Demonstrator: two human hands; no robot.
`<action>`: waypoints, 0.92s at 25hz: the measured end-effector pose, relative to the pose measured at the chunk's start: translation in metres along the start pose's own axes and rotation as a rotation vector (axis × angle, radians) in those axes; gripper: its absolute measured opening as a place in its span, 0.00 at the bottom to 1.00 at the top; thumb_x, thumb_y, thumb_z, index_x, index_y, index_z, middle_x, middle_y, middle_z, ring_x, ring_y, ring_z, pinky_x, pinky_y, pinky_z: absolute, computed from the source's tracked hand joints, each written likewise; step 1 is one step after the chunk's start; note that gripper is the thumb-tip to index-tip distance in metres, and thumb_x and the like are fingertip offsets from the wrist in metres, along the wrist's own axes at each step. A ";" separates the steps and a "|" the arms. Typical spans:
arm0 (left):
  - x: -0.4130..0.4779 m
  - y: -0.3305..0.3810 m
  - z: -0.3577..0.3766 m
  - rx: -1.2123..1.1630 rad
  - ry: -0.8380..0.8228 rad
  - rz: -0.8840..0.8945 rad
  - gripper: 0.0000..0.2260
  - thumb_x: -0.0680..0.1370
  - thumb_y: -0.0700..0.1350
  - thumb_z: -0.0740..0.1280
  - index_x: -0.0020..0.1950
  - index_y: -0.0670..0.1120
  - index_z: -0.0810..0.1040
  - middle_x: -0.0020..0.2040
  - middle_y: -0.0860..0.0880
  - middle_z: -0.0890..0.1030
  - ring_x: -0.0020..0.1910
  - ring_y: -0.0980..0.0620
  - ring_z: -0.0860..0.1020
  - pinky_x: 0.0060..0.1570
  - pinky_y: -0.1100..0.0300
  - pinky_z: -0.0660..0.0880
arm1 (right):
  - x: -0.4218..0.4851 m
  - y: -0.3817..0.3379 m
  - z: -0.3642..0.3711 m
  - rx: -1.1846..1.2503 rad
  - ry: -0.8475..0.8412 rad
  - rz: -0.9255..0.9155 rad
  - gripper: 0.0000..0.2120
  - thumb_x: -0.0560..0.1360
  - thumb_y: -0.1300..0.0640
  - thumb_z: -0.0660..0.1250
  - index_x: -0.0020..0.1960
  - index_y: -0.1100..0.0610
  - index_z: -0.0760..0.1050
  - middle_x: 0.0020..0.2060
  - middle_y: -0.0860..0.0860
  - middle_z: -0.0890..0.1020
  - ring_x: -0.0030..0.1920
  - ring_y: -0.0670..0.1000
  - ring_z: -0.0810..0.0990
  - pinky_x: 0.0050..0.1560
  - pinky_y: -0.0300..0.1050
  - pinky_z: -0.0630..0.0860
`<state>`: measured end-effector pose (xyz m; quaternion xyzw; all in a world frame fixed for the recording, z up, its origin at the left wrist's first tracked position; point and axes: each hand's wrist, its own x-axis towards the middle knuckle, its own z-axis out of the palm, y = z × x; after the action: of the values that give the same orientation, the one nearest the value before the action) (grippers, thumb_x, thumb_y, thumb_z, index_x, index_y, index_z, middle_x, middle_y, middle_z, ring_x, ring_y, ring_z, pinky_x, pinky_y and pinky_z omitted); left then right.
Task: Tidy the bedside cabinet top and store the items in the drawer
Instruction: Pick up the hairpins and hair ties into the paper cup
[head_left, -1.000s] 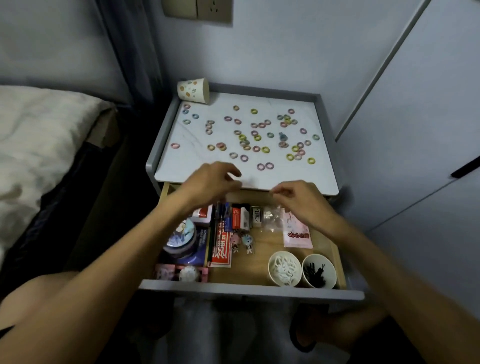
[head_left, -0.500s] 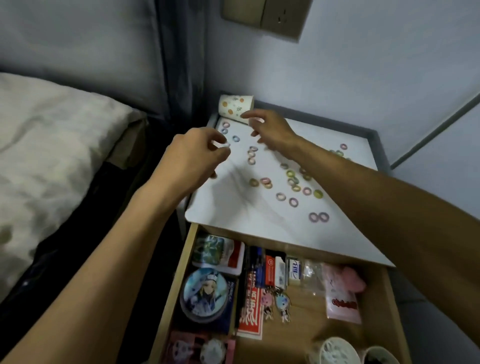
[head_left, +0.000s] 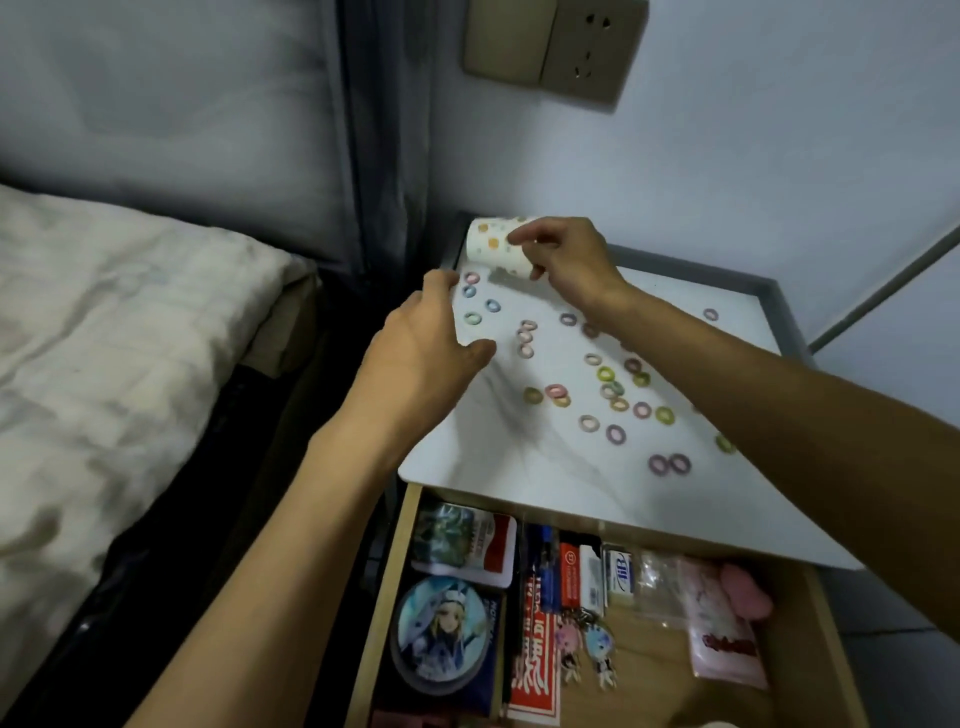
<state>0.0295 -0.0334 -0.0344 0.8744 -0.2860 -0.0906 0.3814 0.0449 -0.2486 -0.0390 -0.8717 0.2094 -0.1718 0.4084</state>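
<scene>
While it is turned sideways, a white, colour-dotted paper cup (head_left: 491, 248) pinched by the right hand (head_left: 569, 260); left hand (head_left: 423, 345) loose.

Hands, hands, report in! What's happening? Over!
Right hand grips the tipped paper cup. Left hand near it, fingertips hidden. Little rings scattered over cabinet top. Drawer open below.
</scene>
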 end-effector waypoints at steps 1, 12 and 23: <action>-0.001 0.003 0.004 0.002 0.006 0.023 0.35 0.74 0.51 0.73 0.76 0.49 0.59 0.70 0.46 0.71 0.65 0.45 0.72 0.59 0.52 0.71 | -0.021 -0.002 -0.011 -0.017 -0.015 -0.051 0.09 0.77 0.64 0.64 0.51 0.54 0.82 0.45 0.47 0.82 0.33 0.45 0.78 0.32 0.29 0.72; -0.043 0.053 0.060 0.061 -0.212 0.166 0.50 0.66 0.59 0.77 0.77 0.54 0.48 0.56 0.46 0.80 0.50 0.44 0.80 0.44 0.55 0.74 | -0.192 0.009 -0.097 0.127 -0.262 -0.071 0.04 0.77 0.64 0.67 0.50 0.58 0.74 0.41 0.52 0.82 0.40 0.49 0.80 0.42 0.37 0.76; -0.032 0.058 0.071 0.029 -0.211 0.218 0.45 0.69 0.59 0.75 0.76 0.53 0.52 0.55 0.48 0.78 0.51 0.46 0.78 0.44 0.57 0.70 | -0.088 0.189 -0.170 -0.812 -0.134 0.455 0.24 0.81 0.43 0.54 0.74 0.50 0.63 0.69 0.63 0.67 0.67 0.63 0.69 0.64 0.53 0.69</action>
<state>-0.0490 -0.0906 -0.0436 0.8292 -0.4191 -0.1359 0.3439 -0.1529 -0.4226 -0.0956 -0.9020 0.4187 0.0746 0.0744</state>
